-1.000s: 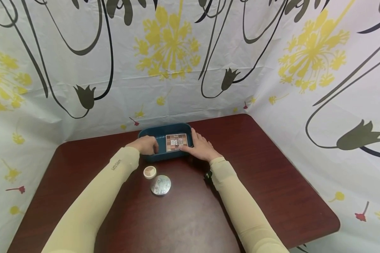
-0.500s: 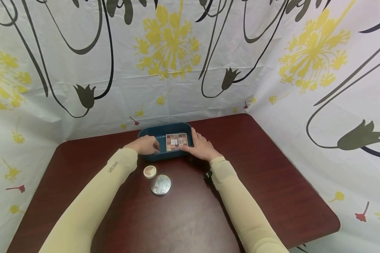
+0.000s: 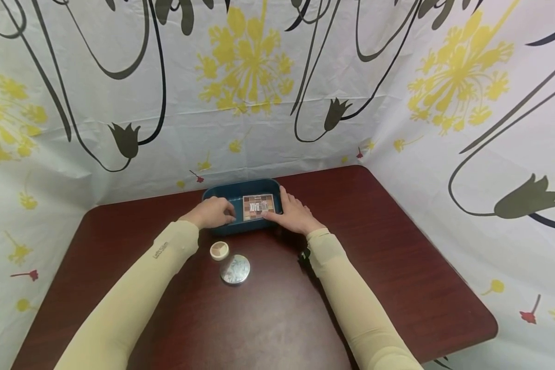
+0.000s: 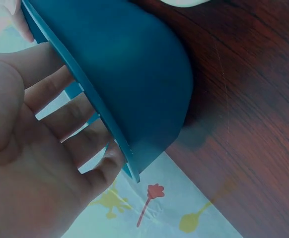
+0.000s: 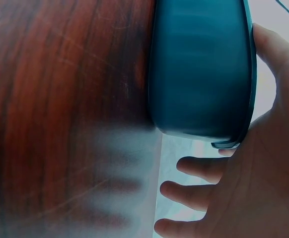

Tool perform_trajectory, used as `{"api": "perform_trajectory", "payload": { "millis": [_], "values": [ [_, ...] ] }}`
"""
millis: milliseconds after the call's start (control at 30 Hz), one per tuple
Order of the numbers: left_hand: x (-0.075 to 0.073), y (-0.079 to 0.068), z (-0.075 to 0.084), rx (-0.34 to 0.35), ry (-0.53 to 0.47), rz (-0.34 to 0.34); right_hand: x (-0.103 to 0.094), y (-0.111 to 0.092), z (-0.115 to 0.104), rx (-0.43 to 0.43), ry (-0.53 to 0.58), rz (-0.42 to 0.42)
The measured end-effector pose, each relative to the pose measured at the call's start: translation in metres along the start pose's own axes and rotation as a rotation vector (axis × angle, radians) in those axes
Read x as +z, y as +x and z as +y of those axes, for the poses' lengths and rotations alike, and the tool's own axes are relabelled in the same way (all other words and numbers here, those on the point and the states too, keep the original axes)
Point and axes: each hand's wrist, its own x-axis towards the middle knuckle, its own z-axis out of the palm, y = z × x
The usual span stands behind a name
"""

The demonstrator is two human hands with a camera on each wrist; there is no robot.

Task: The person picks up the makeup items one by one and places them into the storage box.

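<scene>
A dark teal tray (image 3: pixel 252 226) stands at the back of the table and holds a flat eyeshadow palette (image 3: pixel 258 206) with "BACK"-like lettering. My left hand (image 3: pixel 213 212) reaches over the tray's near rim at its left end. Its fingers (image 4: pixel 67 116) bend down behind the rim in the left wrist view; their tips are hidden, so anything between them is out of sight. My right hand (image 3: pixel 297 215) rests on the tray's right end, the thumb over the near rim by the palette. In the right wrist view, its fingers (image 5: pixel 189 196) are spread and fairly straight beyond the tray's end.
In front of the tray lie a small round three-colour pan (image 3: pixel 219 251) and a round silvery compact (image 3: pixel 235 270) on the dark red table (image 3: pixel 277 324). A black item (image 3: pixel 303 258) is at my right wrist. Patterned cloth (image 3: pixel 259 144) hangs behind the table.
My left hand has shifted slightly within the tray's left end, its fingers looking a little less tightly curled. The right hand, tray, palette and round items have stayed put.
</scene>
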Motion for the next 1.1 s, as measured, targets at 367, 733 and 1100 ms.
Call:
{"api": "perform_trajectory", "payload": {
  "millis": [367, 733, 1100],
  "values": [
    [0.008, -0.011, 0.006, -0.033, -0.058, 0.095, 0.0, -0.001, -0.001, -0.004, 0.01, -0.002],
    [0.013, -0.02, 0.011, -0.025, -0.142, 0.216, 0.0, 0.0, 0.001, -0.014, 0.012, 0.003],
    [0.017, -0.035, 0.012, -0.016, -0.148, 0.282, 0.001, 0.001, 0.001, -0.014, 0.022, 0.003]
  ]
}}
